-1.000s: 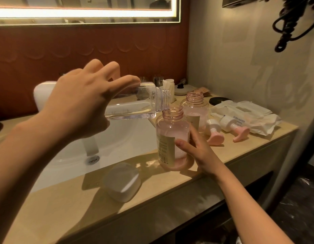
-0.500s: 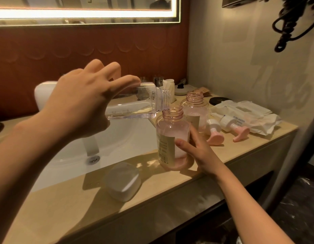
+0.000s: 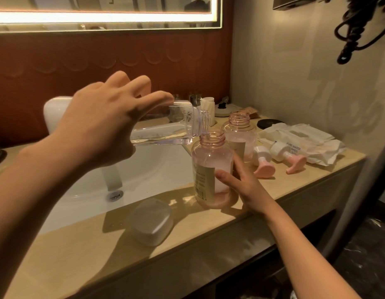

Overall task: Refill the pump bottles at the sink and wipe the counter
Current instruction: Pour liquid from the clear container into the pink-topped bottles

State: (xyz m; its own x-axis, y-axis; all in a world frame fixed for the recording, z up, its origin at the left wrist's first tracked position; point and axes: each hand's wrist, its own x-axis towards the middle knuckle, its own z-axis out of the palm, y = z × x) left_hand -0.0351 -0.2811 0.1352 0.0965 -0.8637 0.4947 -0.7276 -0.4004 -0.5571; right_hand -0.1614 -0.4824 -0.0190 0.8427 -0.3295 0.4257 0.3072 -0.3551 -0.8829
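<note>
My left hand [image 3: 101, 124] holds a clear refill bottle [image 3: 165, 130] tipped almost level, its mouth over the open neck of a pink pump bottle [image 3: 211, 160]. Clear liquid lies along the refill bottle's lower side. My right hand [image 3: 245, 186] grips the pink bottle low on its right side, steadying it upright on the beige counter [image 3: 209, 225]. A second open pink bottle [image 3: 240, 134] stands just behind. Two pink pump heads [image 3: 264, 164] [image 3: 288, 157] lie to the right.
The white sink basin [image 3: 144, 173] with its drain [image 3: 115, 195] lies left of the bottles. A frosted cap [image 3: 151, 225] sits near the counter's front edge. A pack of wipes [image 3: 299, 141] lies by the right wall. A coiled black cord [image 3: 358, 24] hangs top right.
Barely anything has moved. The refill bottle stays tipped over the pink bottle's neck, and both hands keep their grip.
</note>
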